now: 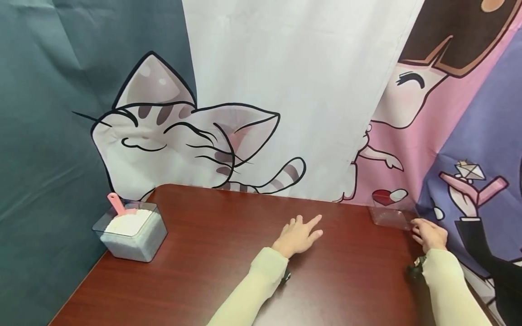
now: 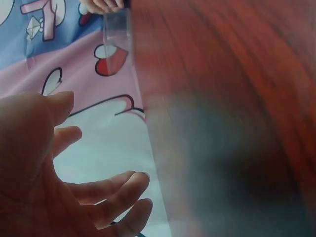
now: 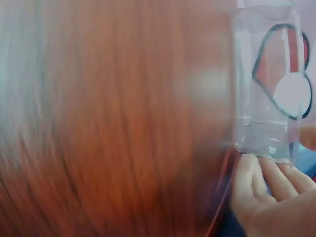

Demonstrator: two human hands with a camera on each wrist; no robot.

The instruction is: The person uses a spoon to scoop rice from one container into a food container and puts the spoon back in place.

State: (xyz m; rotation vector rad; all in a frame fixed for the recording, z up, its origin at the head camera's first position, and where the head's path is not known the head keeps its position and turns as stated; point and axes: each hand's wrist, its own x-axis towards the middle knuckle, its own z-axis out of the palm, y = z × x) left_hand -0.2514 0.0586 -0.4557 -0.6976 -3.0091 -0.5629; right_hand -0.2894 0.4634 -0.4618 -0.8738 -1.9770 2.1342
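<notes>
A clear plastic container (image 1: pixel 391 217) stands at the far right of the table, against the printed cloth. My right hand (image 1: pixel 430 234) is at its right side. In the right wrist view, the fingers (image 3: pixel 266 177) meet the container's (image 3: pixel 261 133) near wall, while the thumb (image 3: pixel 308 138) shows beside its rim. Over the middle of the table, my left hand (image 1: pixel 297 236) has spread fingers and holds nothing. On the left stands a clear box (image 1: pixel 134 249) of white grains or powder (image 1: pixel 130 222), with a pink scoop (image 1: pixel 117 203) stuck in it.
The brown wooden table (image 1: pixel 228 235) reaches back to a hanging cloth (image 1: pixel 310 90) printed with a cat and cartoon figures. More of this cloth lines the left and right sides. A dark device (image 1: pixel 417 267) is strapped at the right wrist.
</notes>
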